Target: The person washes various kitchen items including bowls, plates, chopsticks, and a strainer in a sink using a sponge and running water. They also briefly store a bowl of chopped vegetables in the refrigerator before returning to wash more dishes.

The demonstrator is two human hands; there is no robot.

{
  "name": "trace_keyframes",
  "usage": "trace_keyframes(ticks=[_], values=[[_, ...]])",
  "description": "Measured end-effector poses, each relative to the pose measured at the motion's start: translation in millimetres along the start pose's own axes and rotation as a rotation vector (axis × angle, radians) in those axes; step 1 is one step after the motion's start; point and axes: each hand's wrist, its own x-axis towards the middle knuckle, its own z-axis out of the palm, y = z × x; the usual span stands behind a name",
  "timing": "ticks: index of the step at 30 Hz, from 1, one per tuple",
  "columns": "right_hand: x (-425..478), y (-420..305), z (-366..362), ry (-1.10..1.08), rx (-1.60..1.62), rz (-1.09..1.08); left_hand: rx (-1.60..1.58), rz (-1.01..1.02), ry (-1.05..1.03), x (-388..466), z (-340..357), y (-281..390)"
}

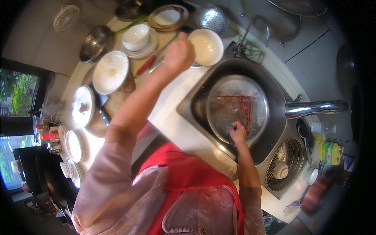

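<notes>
My left hand (180,55) reaches over the far counter, fingers curled, right beside a white bowl (206,47). Whether it grips the bowl's rim is hidden by the hand itself. Down in the stainless steel sink (199,100), my right hand (238,132) is closed around a small dark and green thing, too small to name. Below that hand is a round metal basin (216,129) of water. Several reddish-brown chopsticks (246,110) lie in it, some across the top and others slanting down towards my hand.
A chrome faucet (314,109) juts in from the right. A wire drain basket (285,164) holds a small pale bowl. Left stand stacked white bowls (136,36), a large white bowl (111,72), a red-handled tool (145,66) and a black-handled knife (104,117). A yellow detergent jug (329,152) stands right.
</notes>
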Motion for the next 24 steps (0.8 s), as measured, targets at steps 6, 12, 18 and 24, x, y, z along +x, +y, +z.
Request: trace_keyframes(ticks=[6, 12, 18, 24], values=[[12.0, -10.0, 3.4, -0.153, -0.057, -0.017, 0.174, -0.027, -0.066, 29.0, 28.7, -61.7], [13.0, -30.2, 0.1, -0.215, -0.122, 0.133, 0.115, -0.075, 0.117, 113.4, 17.4, -96.7], [21.4, 4.6, 19.8, -0.388, -0.448, 0.181, 0.561, -0.163, -0.285, 202.7, 44.7, -165.8], [30.0, 29.9, 52.1, -0.386, -0.013, 0.25, 0.118, -0.559, -0.32, 231.2, 85.8, -231.0]])
